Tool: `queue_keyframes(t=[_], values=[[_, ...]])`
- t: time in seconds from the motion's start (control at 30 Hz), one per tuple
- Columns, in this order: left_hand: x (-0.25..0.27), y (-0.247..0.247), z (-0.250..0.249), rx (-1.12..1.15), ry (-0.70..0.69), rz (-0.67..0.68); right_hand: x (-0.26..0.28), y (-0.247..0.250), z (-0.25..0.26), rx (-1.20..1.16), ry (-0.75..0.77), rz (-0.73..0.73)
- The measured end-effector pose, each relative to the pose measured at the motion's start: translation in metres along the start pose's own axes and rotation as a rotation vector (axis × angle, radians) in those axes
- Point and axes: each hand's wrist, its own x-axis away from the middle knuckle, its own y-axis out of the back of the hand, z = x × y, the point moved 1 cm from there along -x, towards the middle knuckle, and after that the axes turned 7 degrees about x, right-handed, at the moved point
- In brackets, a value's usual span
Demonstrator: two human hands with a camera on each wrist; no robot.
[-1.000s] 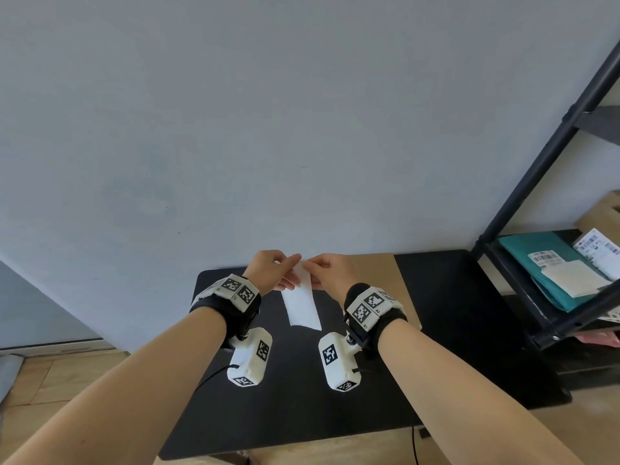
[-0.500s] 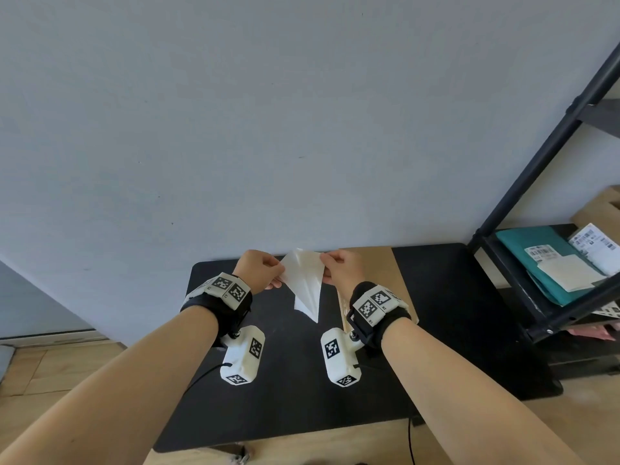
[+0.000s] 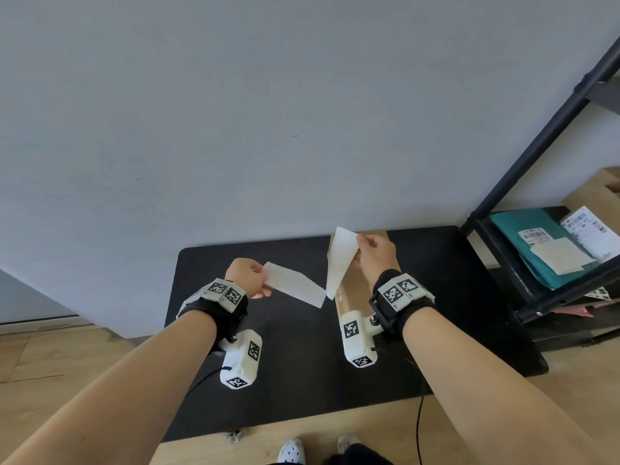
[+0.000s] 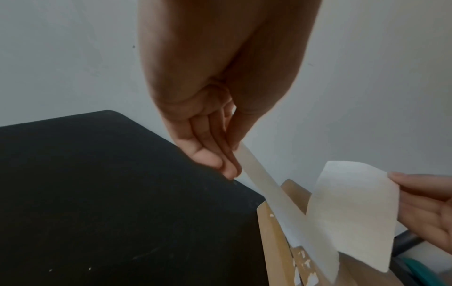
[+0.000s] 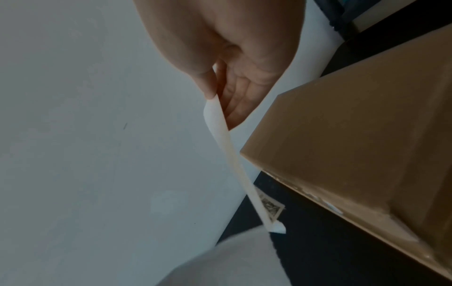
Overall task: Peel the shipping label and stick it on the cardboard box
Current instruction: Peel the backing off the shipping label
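Observation:
My left hand (image 3: 263,280) pinches the end of a cream backing sheet (image 3: 292,286) above the black table (image 3: 302,364). My right hand (image 3: 364,246) pinches the top of the white shipping label (image 3: 340,260), which hangs down over the cardboard box (image 3: 355,293). The two sheets spread apart in a V and come together at their lower ends; whether they are still joined there I cannot tell. The left wrist view shows the backing (image 4: 269,189) between thumb and fingers, with the label (image 4: 354,212) beside it. In the right wrist view the label (image 5: 227,147) shows print at its lower corner, next to the box (image 5: 367,135).
A grey wall stands right behind the table. At the right is a black metal shelf (image 3: 523,182) holding a teal parcel (image 3: 523,226) and printed labels. A cable (image 3: 419,427) hangs off the table's front edge. Wooden floor lies below.
My hands have drawn apart, the left going left and the right going right over the box. The single sheet they held together has opened into two separate sheets.

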Motion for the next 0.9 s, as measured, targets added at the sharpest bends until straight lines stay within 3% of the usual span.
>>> queue_keyframes(t=[0.3, 0.67, 0.8, 0.9], values=[[-0.006, -0.008, 0.017, 0.019, 0.068, 0.03, -0.01, 0.026, -0.005, -0.071, -0.074, -0.119], [-0.005, -0.014, 0.014, -0.006, 0.041, 0.025, 0.003, 0.026, 0.006, -0.173, -0.052, -0.033], [0.008, -0.007, -0.003, -0.261, -0.092, -0.035, 0.006, 0.021, 0.014, -0.079, 0.002, -0.009], [0.023, -0.008, -0.032, -0.312, -0.264, -0.057, 0.007, 0.017, 0.021, 0.034, 0.04, -0.009]])
